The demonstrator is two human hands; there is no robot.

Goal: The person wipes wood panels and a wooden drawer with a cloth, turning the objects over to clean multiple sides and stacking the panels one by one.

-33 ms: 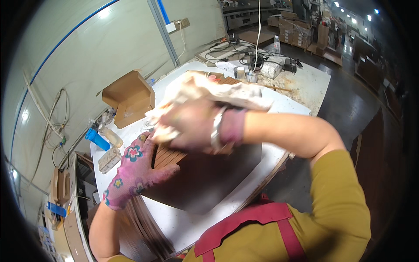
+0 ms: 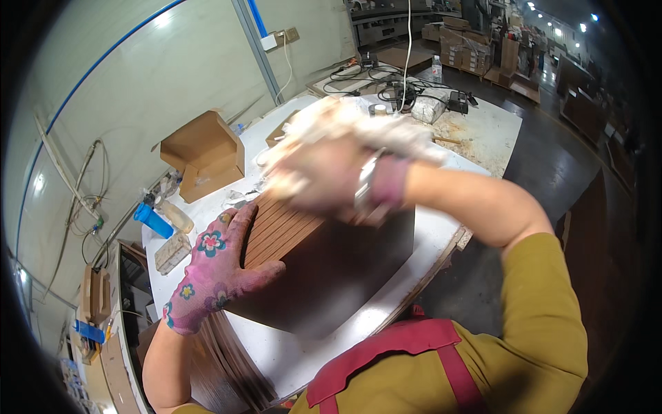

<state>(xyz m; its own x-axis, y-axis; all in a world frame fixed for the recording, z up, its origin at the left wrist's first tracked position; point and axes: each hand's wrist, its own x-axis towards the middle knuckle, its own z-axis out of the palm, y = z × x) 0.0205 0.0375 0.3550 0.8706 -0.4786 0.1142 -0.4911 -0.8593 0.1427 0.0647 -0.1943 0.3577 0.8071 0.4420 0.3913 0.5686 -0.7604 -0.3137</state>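
Observation:
A stack of brown panels (image 2: 317,276) stands on edge on the white table, its grooved edges (image 2: 279,231) facing up. My left hand (image 2: 210,265), in a pink flowered glove, rests against the stack's left end with the thumb and fingers spread. Above the stack, my right hand (image 2: 331,176) is gloved too and blurred by motion. It is closed on a crumpled whitish cloth (image 2: 345,121), which hides the far part of the panel edges. A silvery band circles the right wrist.
An open cardboard box (image 2: 207,155) sits at the back left, near a blue bottle (image 2: 153,221) and a wrapped block (image 2: 173,252). More brown panels (image 2: 221,362) lean below my left hand. Black cables (image 2: 407,90) lie tangled at the back beside a clear bottle (image 2: 436,69).
My right hand and the cloth have moved right and slightly away, uncovering more of the grooved panel edges. My left hand stays almost where it was.

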